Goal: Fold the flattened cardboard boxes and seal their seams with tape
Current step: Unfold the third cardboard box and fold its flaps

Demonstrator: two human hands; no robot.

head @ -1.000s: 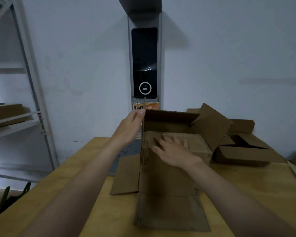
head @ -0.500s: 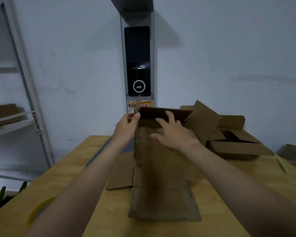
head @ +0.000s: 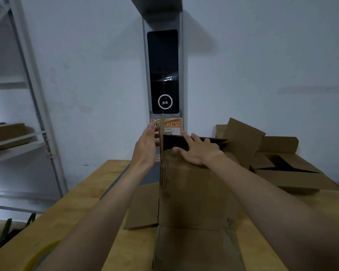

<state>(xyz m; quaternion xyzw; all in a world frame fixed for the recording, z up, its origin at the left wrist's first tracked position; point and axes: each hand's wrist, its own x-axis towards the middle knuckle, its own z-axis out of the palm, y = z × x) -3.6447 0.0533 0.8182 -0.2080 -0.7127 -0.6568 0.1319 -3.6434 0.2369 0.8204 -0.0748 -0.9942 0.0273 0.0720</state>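
Standing upright, brown cardboard box (head: 194, 192), flaps splayed, top open

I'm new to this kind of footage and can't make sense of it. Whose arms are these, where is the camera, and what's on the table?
There is no machine here. One camera sits on a person's head, looking forward and down, so the two bare arms are the wearer's own. On the wooden table stands a half-folded cardboard box. The left hand is flat, fingers straight, beside the box's upright left flap. The right hand lies on a flap at the box's top. Neither hand grips anything. To the right lies another open box. A metal shelf stands at the left, and a device with a dark screen is on the wall.
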